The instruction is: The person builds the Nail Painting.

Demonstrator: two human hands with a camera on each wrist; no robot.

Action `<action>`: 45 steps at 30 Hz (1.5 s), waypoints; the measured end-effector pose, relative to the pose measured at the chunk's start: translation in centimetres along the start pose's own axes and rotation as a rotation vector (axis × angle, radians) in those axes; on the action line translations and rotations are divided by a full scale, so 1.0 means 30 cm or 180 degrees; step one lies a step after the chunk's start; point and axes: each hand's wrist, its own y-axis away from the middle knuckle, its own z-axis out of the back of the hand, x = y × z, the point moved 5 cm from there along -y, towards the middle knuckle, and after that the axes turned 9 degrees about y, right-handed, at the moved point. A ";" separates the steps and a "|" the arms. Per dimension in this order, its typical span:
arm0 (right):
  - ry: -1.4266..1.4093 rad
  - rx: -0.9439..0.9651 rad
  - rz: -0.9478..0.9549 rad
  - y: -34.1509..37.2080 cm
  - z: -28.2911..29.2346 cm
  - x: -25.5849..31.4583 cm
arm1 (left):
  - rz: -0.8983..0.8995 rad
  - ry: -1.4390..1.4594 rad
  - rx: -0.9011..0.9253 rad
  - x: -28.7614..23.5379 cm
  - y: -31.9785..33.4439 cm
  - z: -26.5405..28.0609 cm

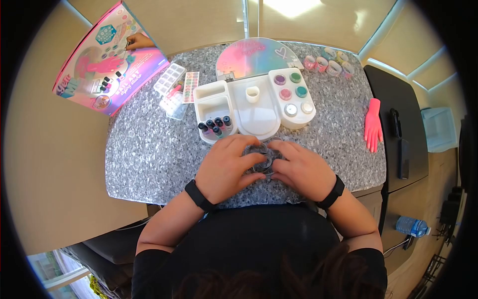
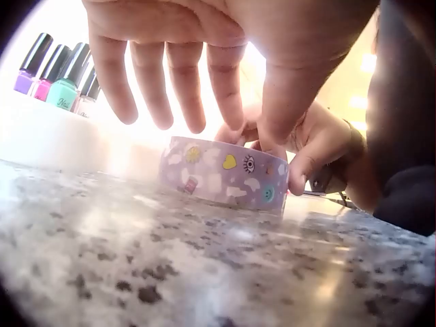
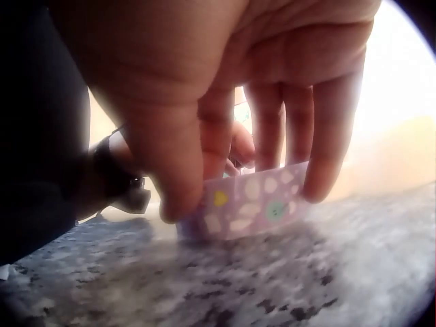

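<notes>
Granite-patterned table point(image 1: 149, 167): white nail-art station point(image 1: 264, 123) stands centrally, beyond the hands. Left hand point(image 1: 226, 162): fingers spread, hanging over the work. Right hand point(image 1: 306, 169): thumb and fingers appear to pinch a lilac patterned band point(image 2: 221, 178), which sits on the near tabletop between both hands. Step in hand, judged: adjusting the band. Next move calls for left fingers to close on its left side.
</notes>
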 end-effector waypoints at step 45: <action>-0.1413 -0.0415 0.0215 -0.041 -0.029 -0.010 | 0.0583 0.0763 0.0497 0.053 0.078 -0.029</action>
